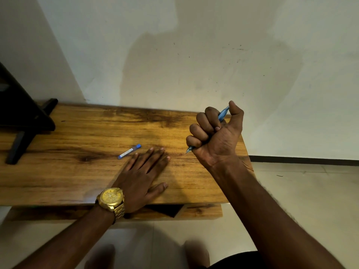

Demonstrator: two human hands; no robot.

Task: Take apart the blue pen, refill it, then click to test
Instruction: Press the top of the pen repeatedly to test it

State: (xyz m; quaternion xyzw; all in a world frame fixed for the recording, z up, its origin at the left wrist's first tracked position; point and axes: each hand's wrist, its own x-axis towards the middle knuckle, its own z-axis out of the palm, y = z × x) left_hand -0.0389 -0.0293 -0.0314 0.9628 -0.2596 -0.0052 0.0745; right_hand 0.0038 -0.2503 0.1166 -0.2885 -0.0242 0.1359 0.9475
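Note:
My right hand [215, 134] is raised above the right part of the wooden table [68, 171], closed in a fist around the blue pen [222, 114]. The thumb rests on the pen's top end, and the tip pokes out below the fist. Most of the barrel is hidden inside the fingers. My left hand [144, 175] lies flat on the table, palm down, fingers apart, holding nothing. A small blue refill tube [129, 151] lies on the table just left of the left hand's fingertips, not touching them.
A dark wooden stand [23, 121] sits at the table's left end. The table backs onto a pale wall. Its right edge ends just past my right wrist, with tiled floor [310, 191] beyond. A gold watch [111, 199] is on the left wrist.

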